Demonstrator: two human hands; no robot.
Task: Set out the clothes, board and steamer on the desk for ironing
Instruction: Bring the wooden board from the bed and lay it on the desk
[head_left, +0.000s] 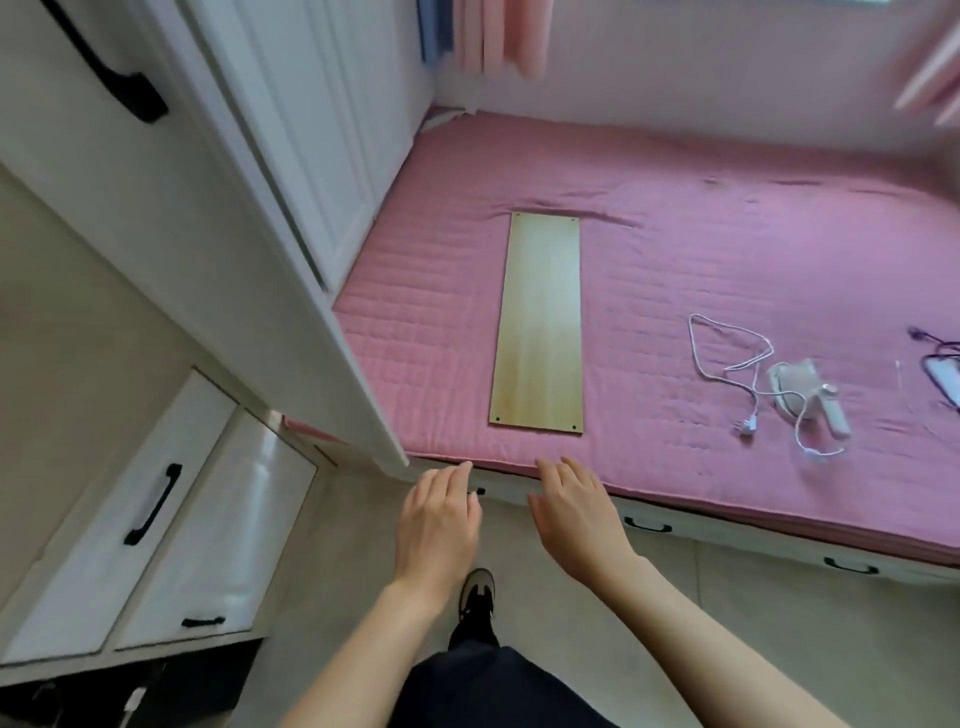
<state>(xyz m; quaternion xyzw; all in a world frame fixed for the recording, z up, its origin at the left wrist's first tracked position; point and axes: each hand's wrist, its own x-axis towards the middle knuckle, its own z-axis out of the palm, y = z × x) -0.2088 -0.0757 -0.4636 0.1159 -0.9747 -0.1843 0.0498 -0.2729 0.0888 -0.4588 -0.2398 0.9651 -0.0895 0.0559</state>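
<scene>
Board (537, 322): one long pale wooden plank lies flat on a bed (727, 234) covered in pink quilted fabric, its short near end close to the bed's front edge. It has a small dark hole in each of its four corners.

One white steamer (800, 389) lies on the same bed, well to the right of the board. Its one white cord (727, 358) trails in loose loops beside it, the plug resting on the cover.

Two hands are in view. The left hand (439, 525) and right hand (576, 519) hover side by side, palms down, fingers relaxed and slightly spread, holding nothing. Their fingertips reach about to the bed's front edge. The board lies straight beyond them, apart from both. The steamer is well off to the right of the right hand.

Three black handles (647, 526) show on the bed base, one partly hidden by the left hand. A white wardrobe (291, 156) stands on the left. One shoe (477, 592) shows on the floor below the hands.
</scene>
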